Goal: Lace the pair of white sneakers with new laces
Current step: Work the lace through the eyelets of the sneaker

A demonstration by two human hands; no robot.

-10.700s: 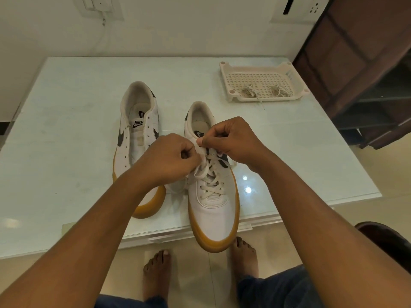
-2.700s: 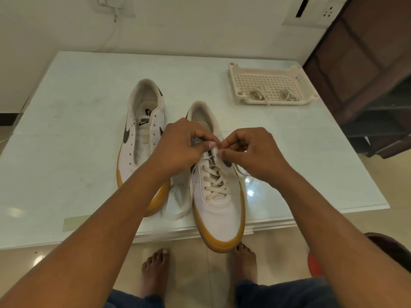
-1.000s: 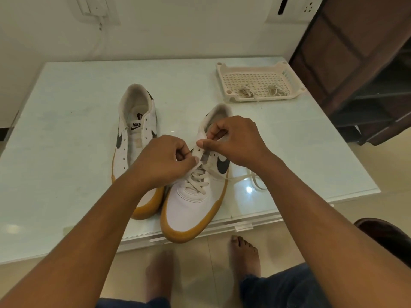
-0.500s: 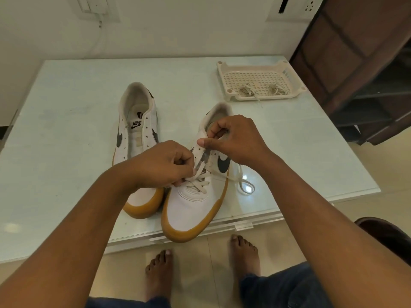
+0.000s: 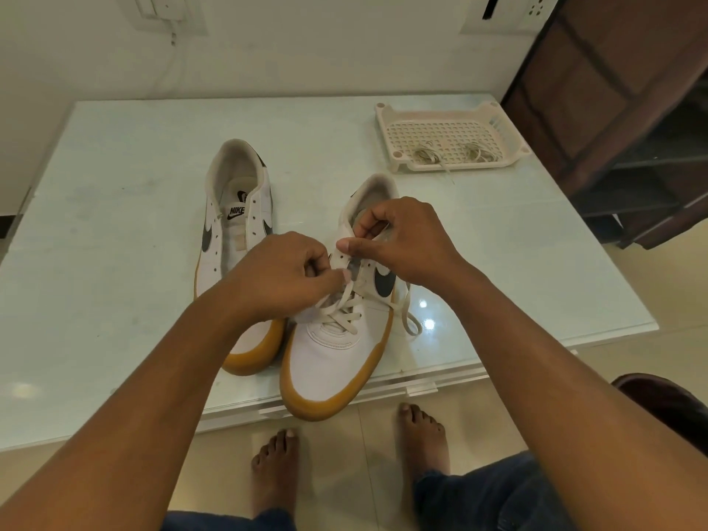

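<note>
A person is lacing a white gum-soled Nike sneaker at a glass-topped table (image 5: 115, 178), both hands meeting over the shoe's upper eyelets. The left hand (image 5: 283, 274) is curling its fingers and pinching the white lace (image 5: 341, 316) just beside the tongue. The right hand (image 5: 406, 243) is closing thumb and bent fingers on the eyelet flap of the half-laced sneaker (image 5: 333, 362), whose heel collar is showing just beyond its knuckles. The lace is crossing the lower eyelets directly below both hands, and a loose loop of it is trailing onto the glass under the right wrist. The sneaker's toe is jutting past the table's near edge. The unlaced sneaker (image 5: 237, 193) is lying just beyond the left hand, its toe passing under that wrist. Well beyond the right hand, a cream perforated tray (image 5: 459, 165) is holding two bundled laces (image 5: 425, 153). The person's bare feet (image 5: 421, 435) are resting on pale floor tiles below. A white wall is carrying a switch plate (image 5: 164, 9), and dark wooden furniture (image 5: 613, 90) is standing past the table's right side.
</note>
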